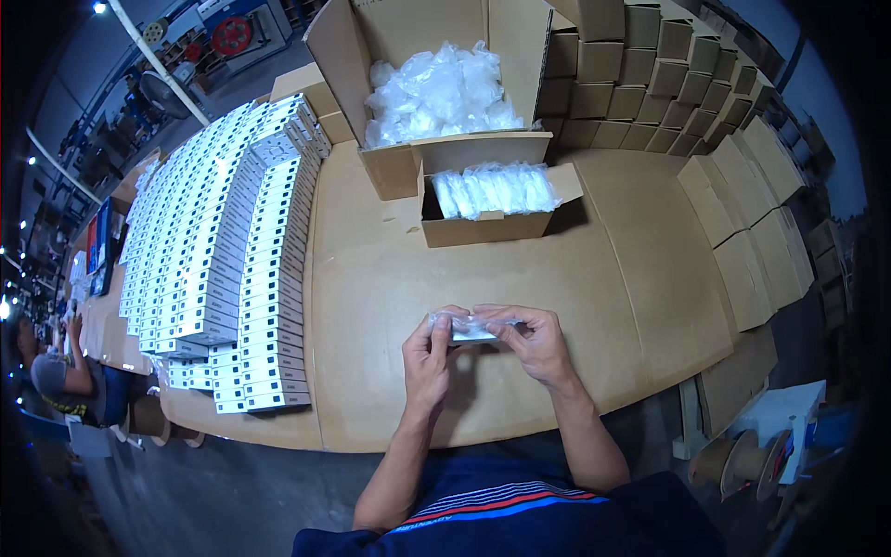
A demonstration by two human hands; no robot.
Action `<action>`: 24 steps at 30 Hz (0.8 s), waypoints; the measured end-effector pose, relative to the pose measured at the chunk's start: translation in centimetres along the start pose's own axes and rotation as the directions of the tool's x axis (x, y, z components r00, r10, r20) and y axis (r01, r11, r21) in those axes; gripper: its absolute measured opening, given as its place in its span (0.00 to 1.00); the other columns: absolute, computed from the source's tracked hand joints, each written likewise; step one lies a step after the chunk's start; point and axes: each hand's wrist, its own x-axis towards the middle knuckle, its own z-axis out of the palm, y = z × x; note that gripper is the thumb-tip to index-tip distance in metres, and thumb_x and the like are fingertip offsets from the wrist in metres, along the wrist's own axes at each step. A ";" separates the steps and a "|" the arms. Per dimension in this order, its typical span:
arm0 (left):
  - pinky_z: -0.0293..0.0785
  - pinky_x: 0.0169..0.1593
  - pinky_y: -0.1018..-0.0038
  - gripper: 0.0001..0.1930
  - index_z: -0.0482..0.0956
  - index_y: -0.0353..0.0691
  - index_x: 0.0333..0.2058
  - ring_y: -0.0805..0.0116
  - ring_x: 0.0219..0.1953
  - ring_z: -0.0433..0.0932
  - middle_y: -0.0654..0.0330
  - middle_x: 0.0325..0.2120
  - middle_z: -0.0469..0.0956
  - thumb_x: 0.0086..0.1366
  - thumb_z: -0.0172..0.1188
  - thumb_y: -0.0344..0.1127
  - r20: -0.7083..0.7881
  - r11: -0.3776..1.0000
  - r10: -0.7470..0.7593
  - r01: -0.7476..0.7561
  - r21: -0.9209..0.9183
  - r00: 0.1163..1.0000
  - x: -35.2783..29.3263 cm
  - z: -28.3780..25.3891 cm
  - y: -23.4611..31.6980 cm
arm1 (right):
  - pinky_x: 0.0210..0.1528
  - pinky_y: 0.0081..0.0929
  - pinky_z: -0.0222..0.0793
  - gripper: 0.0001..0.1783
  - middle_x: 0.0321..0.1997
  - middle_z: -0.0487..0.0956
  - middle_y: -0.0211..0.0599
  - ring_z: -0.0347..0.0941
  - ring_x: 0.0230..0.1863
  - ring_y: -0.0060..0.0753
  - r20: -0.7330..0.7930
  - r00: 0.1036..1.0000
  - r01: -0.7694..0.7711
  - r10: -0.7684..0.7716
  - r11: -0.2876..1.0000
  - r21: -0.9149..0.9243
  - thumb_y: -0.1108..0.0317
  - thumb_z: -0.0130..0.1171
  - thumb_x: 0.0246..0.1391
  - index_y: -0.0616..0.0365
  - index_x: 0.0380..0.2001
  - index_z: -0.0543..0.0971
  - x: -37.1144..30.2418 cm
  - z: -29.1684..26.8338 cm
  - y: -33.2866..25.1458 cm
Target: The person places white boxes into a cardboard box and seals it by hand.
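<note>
Between my two hands, above the near middle of the table, is a small white item in clear plastic wrap (475, 332). My left hand (429, 357) pinches its left end between thumb and fingers. The right end is gripped by my right hand (538, 342), thumb on the near side. The fingers hide part of the item. Beyond my hands stands an open cardboard box (484, 232) with a row of plastic-wrapped pieces (492, 190) packed upright in it. Behind it, a larger open carton (388, 176) holds a heap of clear plastic bags (441, 93).
Tall stacks of small white boxes (223, 251) cover the table's left side. Brown cartons (640, 70) are piled at the far right, and folded cardboard boxes (747, 232) lie at the right edge. Cable spools (742, 464) stand at lower right. Another person (79, 376) sits far left.
</note>
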 end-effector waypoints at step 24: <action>0.79 0.47 0.75 0.22 0.70 0.37 0.61 0.71 0.45 0.79 0.58 0.43 0.77 0.70 0.61 0.27 0.180 0.906 0.286 -0.326 0.269 0.941 -0.2 -1.2 1.2 | 0.65 0.33 0.70 0.18 0.51 0.85 0.46 0.77 0.60 0.39 0.009 1.000 -0.008 0.011 0.970 -0.241 0.84 0.67 0.50 0.65 0.46 0.84 0.4 0.6 -2.2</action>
